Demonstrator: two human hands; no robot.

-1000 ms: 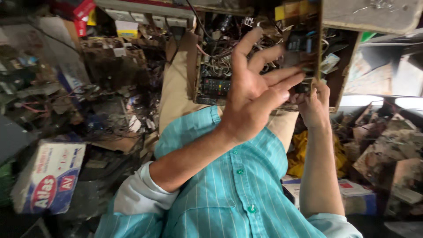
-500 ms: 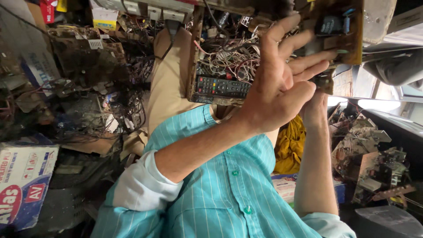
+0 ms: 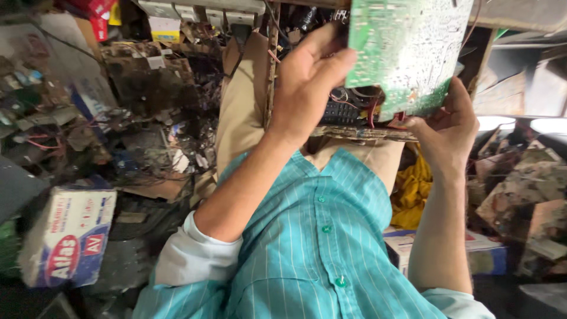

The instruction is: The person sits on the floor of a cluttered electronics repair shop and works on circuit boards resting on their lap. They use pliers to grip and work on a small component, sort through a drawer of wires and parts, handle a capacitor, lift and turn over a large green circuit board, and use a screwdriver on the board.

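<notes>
Green, its pale solder side toward the camera, a flat rectangular circuit board [image 3: 407,50] is held up at the far right over cluttered shelves of wires and dusty electronic scrap. Left hand [image 3: 307,88] has its grip closed on the board's left edge, fingers hooked over it. Right hand [image 3: 446,127] pinches the lower right corner from beneath. Near left lies a white cardboard box with red and blue label patches [image 3: 68,239]. Another white and blue carton [image 3: 449,251] sits near right. A yellow cloth [image 3: 412,192] hangs behind the teal striped shirt [image 3: 313,248].
</notes>
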